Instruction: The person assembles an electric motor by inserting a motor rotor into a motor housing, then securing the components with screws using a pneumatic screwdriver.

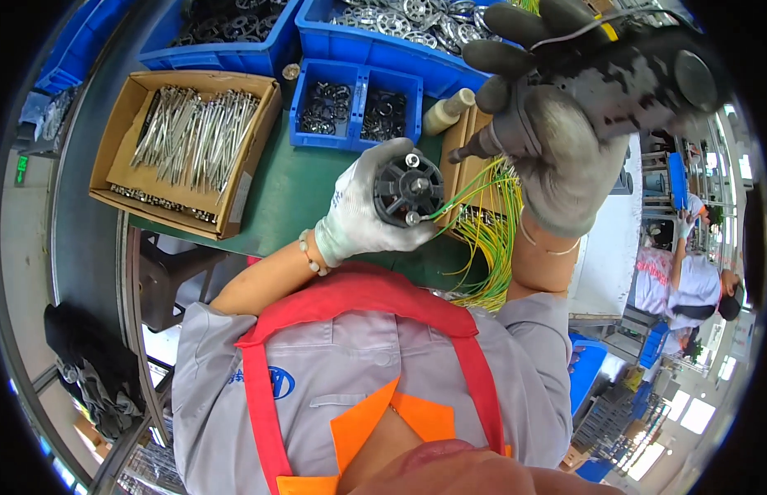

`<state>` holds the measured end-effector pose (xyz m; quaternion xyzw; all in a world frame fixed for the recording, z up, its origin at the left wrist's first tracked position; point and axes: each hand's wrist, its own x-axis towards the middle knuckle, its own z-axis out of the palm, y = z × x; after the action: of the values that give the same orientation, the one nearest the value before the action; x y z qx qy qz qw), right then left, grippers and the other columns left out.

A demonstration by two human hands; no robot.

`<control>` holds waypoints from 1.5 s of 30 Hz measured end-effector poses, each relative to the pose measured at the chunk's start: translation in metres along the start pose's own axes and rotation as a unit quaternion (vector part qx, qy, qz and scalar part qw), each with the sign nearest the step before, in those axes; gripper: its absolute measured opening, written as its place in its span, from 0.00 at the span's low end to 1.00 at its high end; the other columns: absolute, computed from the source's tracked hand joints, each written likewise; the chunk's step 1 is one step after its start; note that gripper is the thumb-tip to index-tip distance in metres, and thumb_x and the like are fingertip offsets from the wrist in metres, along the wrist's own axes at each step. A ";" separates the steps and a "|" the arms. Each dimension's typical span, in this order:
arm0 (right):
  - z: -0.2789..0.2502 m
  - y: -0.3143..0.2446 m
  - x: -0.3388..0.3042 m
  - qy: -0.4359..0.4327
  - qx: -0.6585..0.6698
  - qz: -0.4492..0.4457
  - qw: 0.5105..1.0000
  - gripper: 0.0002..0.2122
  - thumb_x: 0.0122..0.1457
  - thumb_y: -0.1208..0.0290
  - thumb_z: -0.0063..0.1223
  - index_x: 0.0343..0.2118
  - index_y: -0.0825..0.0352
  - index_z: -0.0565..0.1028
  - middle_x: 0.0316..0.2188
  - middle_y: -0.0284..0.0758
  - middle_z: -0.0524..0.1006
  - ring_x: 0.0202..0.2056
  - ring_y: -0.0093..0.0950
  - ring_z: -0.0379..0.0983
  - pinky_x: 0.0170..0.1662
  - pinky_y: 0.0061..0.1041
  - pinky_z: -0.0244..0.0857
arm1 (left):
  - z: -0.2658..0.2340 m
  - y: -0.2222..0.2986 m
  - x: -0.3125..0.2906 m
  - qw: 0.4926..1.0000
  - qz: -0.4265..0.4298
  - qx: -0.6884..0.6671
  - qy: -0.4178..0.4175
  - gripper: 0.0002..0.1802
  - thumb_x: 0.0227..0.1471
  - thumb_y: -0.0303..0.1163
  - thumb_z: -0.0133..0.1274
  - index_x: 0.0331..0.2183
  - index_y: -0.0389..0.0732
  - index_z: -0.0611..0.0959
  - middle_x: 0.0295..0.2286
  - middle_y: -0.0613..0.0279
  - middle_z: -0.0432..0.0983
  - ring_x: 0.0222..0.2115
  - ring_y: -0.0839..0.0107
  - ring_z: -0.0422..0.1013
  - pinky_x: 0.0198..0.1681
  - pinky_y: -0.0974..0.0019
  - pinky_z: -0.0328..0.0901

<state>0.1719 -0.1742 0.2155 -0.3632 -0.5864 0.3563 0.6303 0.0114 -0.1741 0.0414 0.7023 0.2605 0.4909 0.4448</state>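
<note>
My left hand point(359, 206), in a white glove, grips a small motor point(397, 196) with its black round spoked end facing up. A metal shaft stands at the motor's centre, and two bolts show near its rim. From the lower bolt a green-yellow wire point(459, 198) runs to the right. My right hand point(569, 153), gloved with dark fingertips, is wrapped round a worn black power screwdriver point(631, 82). The screwdriver's nose points left, a short way to the right of the motor and apart from it.
A cardboard box of long bolts point(107, 186) stands on the green table point(272, 186) at left. Blue bins point(355, 142) with small rings and larger metal parts line the back. A bundle of green-yellow wires point(499, 239) hangs beside another carton. Other people point(676, 280) work far right.
</note>
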 end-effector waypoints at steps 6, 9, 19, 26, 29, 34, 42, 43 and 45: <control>0.031 0.010 -0.006 -0.049 -0.012 0.087 0.995 0.26 0.59 0.76 0.47 0.61 0.74 0.60 0.48 0.52 0.74 0.32 0.34 0.79 0.30 0.30 0.78 | 0.001 0.000 0.001 0.998 0.022 -0.051 0.015 0.50 0.24 0.40 0.76 0.51 0.34 0.71 0.41 0.50 0.76 0.41 0.56 0.76 0.46 0.58 0.70; 0.060 0.005 -0.007 0.125 0.002 0.209 0.970 0.25 0.54 0.78 0.61 0.56 0.64 0.66 0.41 0.37 0.77 0.38 0.28 0.77 0.38 0.24 0.73 | -0.001 0.001 -0.001 1.000 0.023 -0.018 0.010 0.51 0.25 0.40 0.76 0.51 0.34 0.71 0.41 0.49 0.76 0.40 0.55 0.76 0.46 0.57 0.70; 0.019 0.028 -0.014 -0.116 0.008 0.011 0.993 0.19 0.57 0.79 0.48 0.52 0.71 0.65 0.36 0.39 0.71 0.36 0.36 0.74 0.38 0.36 0.77 | 0.003 0.004 -0.007 0.999 0.032 -0.007 0.041 0.49 0.24 0.44 0.76 0.49 0.35 0.73 0.39 0.50 0.77 0.38 0.53 0.76 0.45 0.57 0.70; 0.007 0.000 -0.021 -0.138 0.108 0.029 0.984 0.31 0.59 0.75 0.52 0.65 0.71 0.55 0.59 0.52 0.65 0.45 0.35 0.72 0.39 0.31 0.75 | 0.003 0.002 -0.010 0.999 0.034 -0.008 0.025 0.51 0.28 0.38 0.76 0.54 0.37 0.69 0.42 0.54 0.77 0.41 0.63 0.76 0.47 0.61 0.71; 0.006 0.018 -0.039 -0.217 0.263 -0.029 0.940 0.32 0.61 0.75 0.53 0.66 0.67 0.53 0.62 0.51 0.61 0.57 0.38 0.66 0.49 0.34 0.74 | 0.005 0.000 -0.011 0.999 0.014 -0.022 0.038 0.49 0.28 0.40 0.75 0.53 0.37 0.70 0.40 0.53 0.77 0.39 0.58 0.76 0.45 0.59 0.71; 0.008 0.020 -0.071 -0.213 0.248 0.016 0.945 0.36 0.56 0.80 0.59 0.66 0.63 0.55 0.62 0.49 0.62 0.60 0.41 0.64 0.56 0.41 0.70 | 0.006 -0.001 -0.011 0.998 0.017 -0.035 0.052 0.47 0.28 0.43 0.75 0.51 0.37 0.71 0.37 0.50 0.77 0.38 0.54 0.76 0.43 0.57 0.71; 0.012 0.011 -0.059 -0.167 0.091 -0.016 0.982 0.26 0.54 0.76 0.65 0.57 0.59 0.69 0.29 0.33 0.72 0.31 0.31 0.71 0.37 0.36 0.74 | 0.008 -0.001 -0.011 0.997 0.032 -0.044 0.056 0.47 0.28 0.44 0.75 0.50 0.36 0.71 0.36 0.51 0.77 0.37 0.54 0.76 0.42 0.57 0.71; 0.007 0.012 -0.051 -0.233 0.116 -0.005 0.965 0.26 0.54 0.76 0.65 0.56 0.60 0.69 0.29 0.33 0.72 0.32 0.31 0.72 0.36 0.34 0.74 | 0.008 -0.001 -0.012 0.997 0.037 -0.051 0.053 0.48 0.28 0.44 0.75 0.50 0.36 0.71 0.36 0.51 0.77 0.37 0.54 0.76 0.41 0.57 0.71; 0.005 0.013 -0.047 -0.298 0.141 0.005 0.944 0.25 0.54 0.76 0.65 0.55 0.60 0.69 0.30 0.34 0.73 0.33 0.31 0.72 0.36 0.33 0.74 | 0.007 -0.001 -0.013 0.997 0.033 -0.038 0.053 0.48 0.28 0.44 0.75 0.50 0.36 0.71 0.36 0.51 0.77 0.37 0.54 0.76 0.41 0.57 0.71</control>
<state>0.1636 -0.2090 0.1820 -0.1509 -0.6896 0.5303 0.4695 0.0132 -0.1865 0.0337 0.6660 0.2413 0.5517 0.4403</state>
